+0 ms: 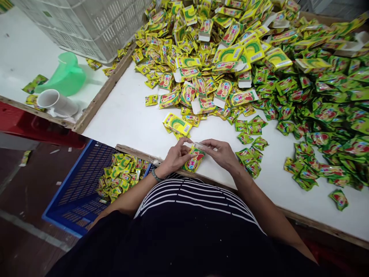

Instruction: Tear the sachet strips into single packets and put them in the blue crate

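Note:
My left hand (176, 156) grips a small yellow-green candy box (195, 160) with a red fruit print, tilted just above the table's front edge. At the box's upper end, my right hand (220, 153) pinches the whitish flap; its fingertips partly hide it. Just beyond the hands lies a yellow box (178, 124) on some yellow sachets. To the right of my right hand sit several small green sachets (250, 156). Farther back, a big heap of yellow sachets (155, 57) has many printed boxes (227, 57) on top, some with open white ends.
Green sachets (325, 111) are piled on the right of the white table (121, 115). A blue crate (72, 192) below left holds filled boxes (123, 173). Past a wooden strip (103, 86) stand a white mug (57, 103), a green scoop (67, 75) and a pale plastic crate (95, 27).

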Motion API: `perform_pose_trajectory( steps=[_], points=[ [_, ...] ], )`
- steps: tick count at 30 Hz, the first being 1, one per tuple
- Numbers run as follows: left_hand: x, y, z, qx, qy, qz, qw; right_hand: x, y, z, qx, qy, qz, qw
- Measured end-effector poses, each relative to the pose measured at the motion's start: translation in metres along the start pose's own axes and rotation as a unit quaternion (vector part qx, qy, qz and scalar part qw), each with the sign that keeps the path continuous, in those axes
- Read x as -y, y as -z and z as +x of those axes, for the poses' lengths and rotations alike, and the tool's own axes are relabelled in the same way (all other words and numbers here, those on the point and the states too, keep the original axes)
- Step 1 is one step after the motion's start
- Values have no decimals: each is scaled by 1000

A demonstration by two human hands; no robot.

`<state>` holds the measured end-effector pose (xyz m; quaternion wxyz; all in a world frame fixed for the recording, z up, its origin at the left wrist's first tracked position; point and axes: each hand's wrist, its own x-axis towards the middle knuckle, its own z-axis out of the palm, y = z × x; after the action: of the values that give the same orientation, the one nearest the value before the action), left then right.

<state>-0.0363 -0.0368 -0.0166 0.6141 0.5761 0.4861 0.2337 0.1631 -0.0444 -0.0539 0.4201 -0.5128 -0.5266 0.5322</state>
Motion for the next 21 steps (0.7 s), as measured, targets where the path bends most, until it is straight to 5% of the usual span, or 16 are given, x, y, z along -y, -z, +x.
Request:
perform_pose_trajectory(
  steps=[7, 15, 21],
  points=[
    [-1, 4, 0, 9, -22, 72, 997, -6, -4, 17, 26, -74, 25, 997],
    [-1, 1, 2, 15, 12, -42, 999, 7, -2, -8, 29, 74, -140, 987],
    [-6, 2, 2, 13, 48, -76, 996, 2, -2, -4, 1, -18, -46, 999]
  ],
)
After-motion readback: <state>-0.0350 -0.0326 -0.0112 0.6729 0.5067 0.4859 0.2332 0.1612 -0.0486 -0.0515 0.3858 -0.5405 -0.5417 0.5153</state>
